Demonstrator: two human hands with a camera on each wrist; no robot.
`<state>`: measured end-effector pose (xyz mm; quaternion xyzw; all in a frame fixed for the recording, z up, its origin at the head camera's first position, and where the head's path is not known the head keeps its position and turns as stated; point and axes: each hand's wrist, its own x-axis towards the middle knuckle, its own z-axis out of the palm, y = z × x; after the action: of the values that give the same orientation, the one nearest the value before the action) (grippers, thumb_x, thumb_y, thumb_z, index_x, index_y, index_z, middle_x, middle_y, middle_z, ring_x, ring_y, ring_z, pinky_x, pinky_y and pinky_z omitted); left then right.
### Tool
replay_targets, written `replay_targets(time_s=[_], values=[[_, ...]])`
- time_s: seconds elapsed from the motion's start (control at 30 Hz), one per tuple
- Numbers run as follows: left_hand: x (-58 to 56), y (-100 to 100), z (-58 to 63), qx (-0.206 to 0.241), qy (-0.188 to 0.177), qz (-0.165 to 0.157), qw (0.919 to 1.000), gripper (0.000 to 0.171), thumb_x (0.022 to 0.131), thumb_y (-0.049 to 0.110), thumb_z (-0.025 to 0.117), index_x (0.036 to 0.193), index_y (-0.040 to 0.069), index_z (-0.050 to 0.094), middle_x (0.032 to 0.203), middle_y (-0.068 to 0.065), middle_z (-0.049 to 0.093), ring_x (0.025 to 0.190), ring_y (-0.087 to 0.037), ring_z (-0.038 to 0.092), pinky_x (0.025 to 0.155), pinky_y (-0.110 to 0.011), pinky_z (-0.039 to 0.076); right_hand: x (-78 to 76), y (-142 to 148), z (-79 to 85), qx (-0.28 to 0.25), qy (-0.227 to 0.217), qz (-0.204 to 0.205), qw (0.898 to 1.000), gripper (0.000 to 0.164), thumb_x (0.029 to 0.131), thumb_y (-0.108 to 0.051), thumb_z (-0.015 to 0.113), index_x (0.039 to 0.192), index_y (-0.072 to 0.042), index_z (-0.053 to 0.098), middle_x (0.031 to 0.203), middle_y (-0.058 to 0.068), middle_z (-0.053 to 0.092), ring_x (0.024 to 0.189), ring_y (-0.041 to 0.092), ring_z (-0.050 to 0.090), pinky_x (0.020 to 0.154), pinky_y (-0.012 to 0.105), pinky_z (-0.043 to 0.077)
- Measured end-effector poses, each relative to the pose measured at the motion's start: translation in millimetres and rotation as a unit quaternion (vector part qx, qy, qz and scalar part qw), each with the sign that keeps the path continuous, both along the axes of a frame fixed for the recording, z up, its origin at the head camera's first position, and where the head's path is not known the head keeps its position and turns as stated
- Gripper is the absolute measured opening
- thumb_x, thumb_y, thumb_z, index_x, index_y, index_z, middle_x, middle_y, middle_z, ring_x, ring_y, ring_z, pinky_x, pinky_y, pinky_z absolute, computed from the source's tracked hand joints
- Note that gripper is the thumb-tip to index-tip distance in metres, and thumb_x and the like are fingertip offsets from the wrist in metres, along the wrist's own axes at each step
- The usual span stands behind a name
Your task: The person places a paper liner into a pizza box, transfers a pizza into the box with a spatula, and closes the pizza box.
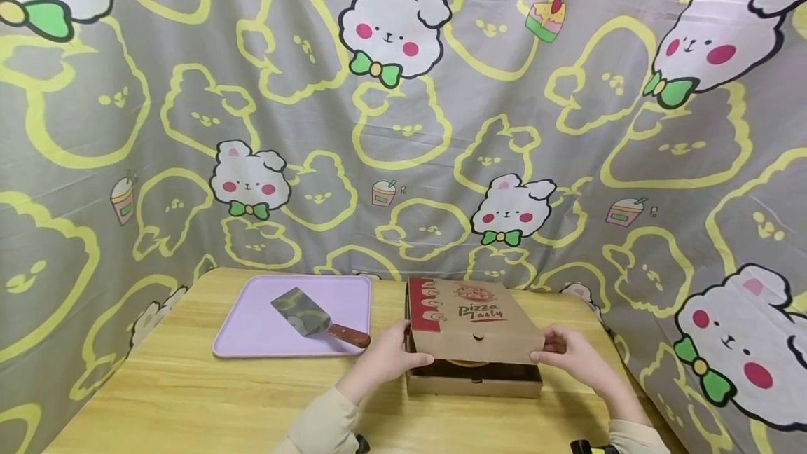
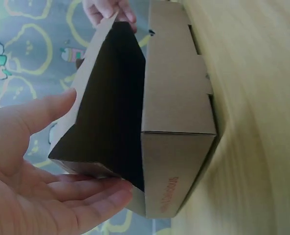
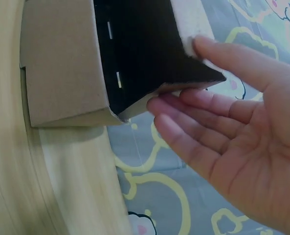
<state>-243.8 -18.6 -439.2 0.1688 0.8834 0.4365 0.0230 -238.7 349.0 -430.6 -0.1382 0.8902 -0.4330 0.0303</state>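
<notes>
A brown cardboard pizza box [image 1: 474, 387] stands on the wooden table, its printed lid [image 1: 482, 310] raised a little at the front. My left hand [image 1: 386, 352] grips the lid's front left corner, thumb [image 2: 61, 105] on the front flap and fingers along the side. At the opposite front corner my right hand [image 1: 570, 350] holds the lid the same way, with its thumb [image 3: 233, 56] on the flap. Through the gap, the head view shows a thin golden-brown curved edge [image 1: 469, 363] inside. The rest of the interior is dark.
Left of the box lies a light purple tray [image 1: 252, 321] with a raised rim. A wide metal spatula [image 1: 302, 312] rests on it, its wooden handle [image 1: 349, 335] over the tray's right edge. Patterned grey cloth [image 1: 391, 132] hangs behind and at both sides of the table.
</notes>
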Motion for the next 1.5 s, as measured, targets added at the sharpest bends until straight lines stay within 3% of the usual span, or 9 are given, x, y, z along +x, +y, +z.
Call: replay_targets(time_s=[0.3, 0.63, 0.87, 1.03, 1.2, 1.37, 1.5], values=[[-4.0, -1, -3.7, -0.010, 0.005, 0.014, 0.9998, 0.061, 0.078, 0.029, 0.081, 0.122, -0.002, 0.053, 0.114, -0.020, 0.067, 0.104, -0.035, 0.065, 0.086, -0.049, 0.055, 1.1, -9, -6.7, 0.062, 0.046, -0.026, 0.997, 0.033, 0.080, -0.021, 0.079, 0.094, 0.000, 0.058, 0.091, 0.008, 0.068, 0.081, 0.005, 0.065, 0.070, 0.021, 0.054], [-4.9, -2, -13.6, -0.002, 0.009, 0.012, 0.9999, 0.056, 0.075, 0.019, 0.082, 0.118, -0.004, 0.053, 0.112, -0.021, 0.066, 0.105, -0.037, 0.064, 0.090, -0.051, 0.054, 8.4, -19, -9.9, 0.104, 0.049, -0.049, 0.992, 0.036, 0.073, -0.025, 0.083, 0.087, -0.006, 0.057, 0.086, 0.003, 0.067, 0.081, 0.011, 0.065, 0.066, 0.021, 0.052], [-3.0, -1, -15.2, -0.026, 0.025, 0.018, 0.9992, 0.051, 0.072, 0.019, 0.084, 0.111, -0.002, 0.058, 0.104, -0.014, 0.068, 0.097, -0.030, 0.065, 0.086, -0.046, 0.055, 12.2, -19, -12.4, 0.119, 0.050, -0.052, 0.990, 0.035, 0.072, -0.025, 0.084, 0.087, -0.007, 0.057, 0.085, 0.001, 0.068, 0.081, 0.012, 0.066, 0.067, 0.021, 0.052], [-2.5, -3, -11.7, -0.040, 0.027, 0.006, 0.9988, 0.044, 0.072, 0.017, 0.083, 0.107, -0.001, 0.063, 0.098, -0.013, 0.069, 0.092, -0.027, 0.065, 0.083, -0.045, 0.055, 13.8, -18, -10.7, 0.113, 0.042, -0.035, 0.992, 0.032, 0.076, -0.021, 0.081, 0.089, -0.004, 0.058, 0.087, 0.005, 0.068, 0.083, 0.019, 0.068, 0.067, 0.022, 0.053], [-2.2, -8, -8.4, -0.046, 0.014, -0.007, 0.9988, 0.047, 0.075, 0.021, 0.080, 0.112, -0.004, 0.064, 0.101, -0.015, 0.068, 0.094, -0.028, 0.064, 0.084, -0.047, 0.055, 15.0, -18, -6.1, 0.118, 0.019, -0.036, 0.992, 0.029, 0.081, -0.025, 0.077, 0.095, -0.003, 0.063, 0.091, 0.006, 0.069, 0.088, 0.020, 0.066, 0.071, 0.024, 0.053], [0.2, -12, -10.8, -0.031, 0.006, -0.012, 0.9994, 0.041, 0.083, 0.027, 0.073, 0.111, -0.002, 0.066, 0.090, -0.009, 0.065, 0.081, -0.019, 0.058, 0.070, -0.035, 0.051, 16.1, -16, -2.3, 0.135, 0.011, -0.030, 0.990, 0.033, 0.088, -0.033, 0.070, 0.100, -0.003, 0.067, 0.091, 0.003, 0.070, 0.082, 0.011, 0.063, 0.071, 0.024, 0.051], [5.4, -12, -13.6, -0.016, 0.006, 0.006, 0.9998, 0.048, 0.088, 0.032, 0.068, 0.116, -0.006, 0.063, 0.085, -0.005, 0.062, 0.076, -0.013, 0.054, 0.064, -0.028, 0.047, 18.9, -14, 1.0, 0.104, -0.029, -0.042, 0.993, 0.038, 0.092, -0.031, 0.065, 0.109, 0.003, 0.065, 0.097, 0.008, 0.069, 0.087, 0.016, 0.063, 0.070, 0.028, 0.054]])
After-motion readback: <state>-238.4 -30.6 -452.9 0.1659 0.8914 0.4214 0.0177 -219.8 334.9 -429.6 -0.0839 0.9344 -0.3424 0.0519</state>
